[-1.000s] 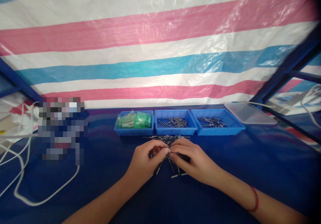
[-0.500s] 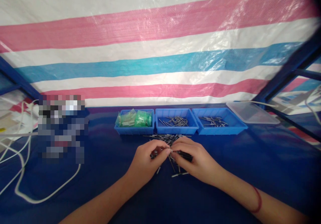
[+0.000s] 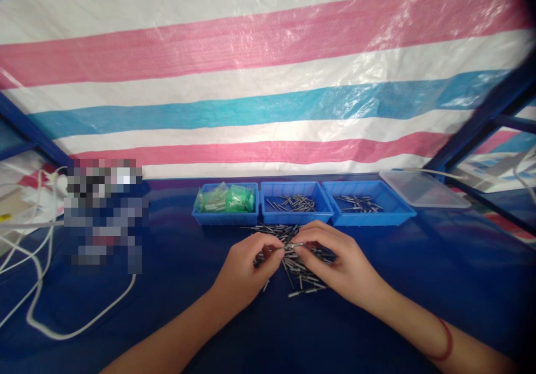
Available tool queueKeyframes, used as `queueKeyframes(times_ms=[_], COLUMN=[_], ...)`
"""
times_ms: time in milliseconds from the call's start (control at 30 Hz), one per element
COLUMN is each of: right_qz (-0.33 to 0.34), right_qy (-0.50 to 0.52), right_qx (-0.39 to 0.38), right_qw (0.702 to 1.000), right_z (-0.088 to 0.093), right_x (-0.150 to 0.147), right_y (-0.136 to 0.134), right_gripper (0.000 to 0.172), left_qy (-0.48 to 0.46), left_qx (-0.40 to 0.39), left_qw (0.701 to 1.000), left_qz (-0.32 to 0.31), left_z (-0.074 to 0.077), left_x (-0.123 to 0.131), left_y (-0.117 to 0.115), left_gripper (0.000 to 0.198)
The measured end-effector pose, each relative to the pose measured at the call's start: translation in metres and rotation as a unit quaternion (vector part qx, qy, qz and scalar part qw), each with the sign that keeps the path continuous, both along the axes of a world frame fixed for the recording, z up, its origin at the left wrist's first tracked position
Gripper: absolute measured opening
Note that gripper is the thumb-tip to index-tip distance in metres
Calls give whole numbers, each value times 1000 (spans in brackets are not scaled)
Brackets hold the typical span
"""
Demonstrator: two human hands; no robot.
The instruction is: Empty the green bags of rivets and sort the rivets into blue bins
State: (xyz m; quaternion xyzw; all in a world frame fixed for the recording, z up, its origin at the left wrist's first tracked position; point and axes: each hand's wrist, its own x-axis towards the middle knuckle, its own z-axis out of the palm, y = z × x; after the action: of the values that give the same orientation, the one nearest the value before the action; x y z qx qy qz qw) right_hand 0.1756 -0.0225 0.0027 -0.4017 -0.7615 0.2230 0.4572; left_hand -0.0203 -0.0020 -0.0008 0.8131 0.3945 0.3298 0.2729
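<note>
Between my hands is a thin metal blind rivet (image 3: 288, 246), held level above a loose pile of blind rivets (image 3: 305, 276). My left hand (image 3: 250, 259) pinches one end of it between thumb and forefinger. At the other end my right hand (image 3: 335, 254) has its thumb and forefinger around the rivet, the grip looking light. The other fingers of the right hand curl over the pile and hide part of it.
Behind the pile stand three blue bins: the left bin (image 3: 226, 219) with green and clear packets, the middle bin (image 3: 295, 217) and right bin (image 3: 372, 217) with rivets. A clear lid (image 3: 425, 190) lies at right. White cables (image 3: 62, 336) run along the left.
My right hand has shifted right, away from the left fingertips, and its fingers have loosened. More of the rivet and pile shows between the hands. My left hand has hardly moved.
</note>
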Motion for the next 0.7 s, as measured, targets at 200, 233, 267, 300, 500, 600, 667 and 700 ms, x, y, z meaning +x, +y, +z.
queueKeyframes(times_ms=[200, 233, 267, 300, 500, 600, 667, 700], right_qz=[-112, -160, -210, -260, -384, -296, -153, -79], right_qy=[-31, -36, -41, -54, -178, -201, -229, -246], right_qx=[44, 55, 62, 64, 48, 23, -38, -70], right_qw=[992, 985, 975, 962, 905, 933, 960, 964], right_z=[15, 18, 20, 21, 17, 23, 27, 28], right_x=[28, 38, 50, 62, 98, 87, 75, 69], right_y=[9, 13, 18, 23, 42, 33, 23, 17], right_gripper=[10, 11, 13, 15, 33, 25, 23, 26], left_qy=[151, 179, 206, 230, 335, 366, 369, 365], left_qx=[100, 112, 124, 134, 95, 45, 9, -9], left_qw=[983, 977, 970, 963, 937, 928, 929, 931], left_qz=[-25, -31, -35, -35, 19, 56, 35, 17], left_z=[11, 14, 17, 20, 31, 36, 40, 42], left_x=[-9, -11, -14, -17, -27, -31, -36, -38], left_y=[6, 7, 9, 11, 15, 12, 9, 8], left_gripper=[30, 31, 30, 29, 46, 59, 68, 72])
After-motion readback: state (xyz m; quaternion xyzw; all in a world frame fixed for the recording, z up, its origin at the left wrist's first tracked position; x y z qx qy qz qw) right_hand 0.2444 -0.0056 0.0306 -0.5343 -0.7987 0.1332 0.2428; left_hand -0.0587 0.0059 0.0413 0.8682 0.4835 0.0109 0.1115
